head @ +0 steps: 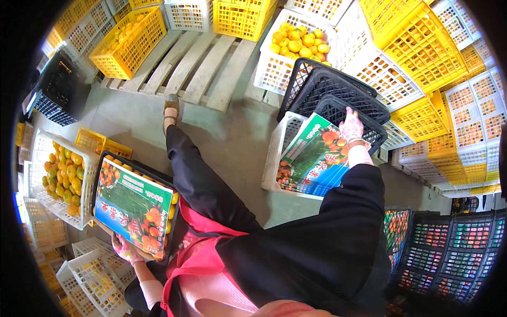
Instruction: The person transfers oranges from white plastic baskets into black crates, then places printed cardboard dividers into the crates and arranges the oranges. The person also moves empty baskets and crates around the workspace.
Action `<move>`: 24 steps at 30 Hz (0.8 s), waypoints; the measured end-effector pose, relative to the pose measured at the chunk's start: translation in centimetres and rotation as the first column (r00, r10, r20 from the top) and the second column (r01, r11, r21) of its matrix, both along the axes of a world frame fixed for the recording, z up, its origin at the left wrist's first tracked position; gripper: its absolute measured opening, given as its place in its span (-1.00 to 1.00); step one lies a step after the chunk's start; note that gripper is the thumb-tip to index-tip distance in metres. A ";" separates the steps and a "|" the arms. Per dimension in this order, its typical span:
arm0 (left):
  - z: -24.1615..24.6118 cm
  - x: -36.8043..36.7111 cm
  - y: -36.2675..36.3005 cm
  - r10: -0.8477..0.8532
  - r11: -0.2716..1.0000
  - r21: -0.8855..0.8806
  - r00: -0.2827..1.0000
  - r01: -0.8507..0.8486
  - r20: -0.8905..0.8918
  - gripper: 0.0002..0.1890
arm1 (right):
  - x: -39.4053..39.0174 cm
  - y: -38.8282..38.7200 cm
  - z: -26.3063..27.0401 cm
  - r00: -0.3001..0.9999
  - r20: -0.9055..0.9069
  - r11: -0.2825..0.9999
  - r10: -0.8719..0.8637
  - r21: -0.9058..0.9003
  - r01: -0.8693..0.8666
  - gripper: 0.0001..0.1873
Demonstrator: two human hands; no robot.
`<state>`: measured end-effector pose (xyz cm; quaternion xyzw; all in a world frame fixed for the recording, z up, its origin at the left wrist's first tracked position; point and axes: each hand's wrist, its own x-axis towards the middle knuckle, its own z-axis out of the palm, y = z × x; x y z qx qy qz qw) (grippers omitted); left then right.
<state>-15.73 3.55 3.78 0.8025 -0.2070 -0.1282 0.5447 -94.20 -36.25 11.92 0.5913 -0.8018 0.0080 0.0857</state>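
My left hand (126,250), in a patterned glove, is at the near edge of a black plastic crate (103,158) of orange citrus fruit. Part of its fingers is hidden under a brown edge there. A printed sheet (130,202) with fruit pictures and writing covers most of that fruit. On the other side, my gloved right hand (351,123) lies across the upper edge of a stack of similar printed sheets (313,162), its fingers reaching over a black mesh crate (330,109). Its grip cannot be made out. The sheets rest in a white plastic crate (273,158).
More black crates (336,85) lean behind the sheets. A white crate of citrus (55,138) stands tilted at left. A wooden pallet (190,67) lies ahead, with a yellow fruit crate (130,47) on it. Stacked yellow crates (424,51) rise at right, above black crates (447,253).
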 end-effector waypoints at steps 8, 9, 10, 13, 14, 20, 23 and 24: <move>1.4 -1.7 -3.1 -0.044 0.999 0.015 0.989 0.042 0.139 -0.58 | -0.6 1.0 1.1 0.995 -0.018 0.995 0.096 -0.018 -0.096 -0.27; 1.9 -1.5 -3.1 -0.043 0.999 0.021 0.987 0.041 0.152 -0.58 | -0.4 0.4 0.9 0.996 0.022 0.996 0.084 0.017 -0.084 -0.23; 2.4 -1.3 -3.0 -0.046 0.999 0.015 0.988 0.045 0.149 -0.58 | -0.3 -0.1 0.7 0.998 -0.007 0.998 0.066 0.015 -0.066 -0.24; 3.5 -0.6 -2.5 -0.046 0.997 -0.048 0.992 0.052 0.120 -0.61 | -0.6 -1.0 1.0 0.996 -0.036 0.996 0.085 -0.028 -0.086 -0.27; 3.6 -0.5 -2.1 -0.049 0.992 -0.118 0.998 0.053 0.034 -0.62 | -0.8 -1.1 1.4 0.997 -0.019 0.997 0.079 0.004 -0.079 -0.31; 1.5 -1.6 -1.0 0.016 1.000 -0.020 0.994 -0.014 0.106 -0.63 | -1.5 -2.0 3.5 0.992 -0.018 0.990 0.126 0.069 -0.125 -0.52; 1.8 -1.7 -0.7 0.010 1.000 -0.016 0.993 -0.008 0.114 -0.64 | -0.5 -3.7 2.7 0.986 0.158 0.991 0.051 0.114 -0.069 -0.41; 2.1 -1.7 -0.6 0.000 0.996 -0.093 0.999 0.003 0.034 -0.64 | -0.4 -4.3 2.3 0.992 0.125 0.982 0.004 0.187 -0.027 -0.35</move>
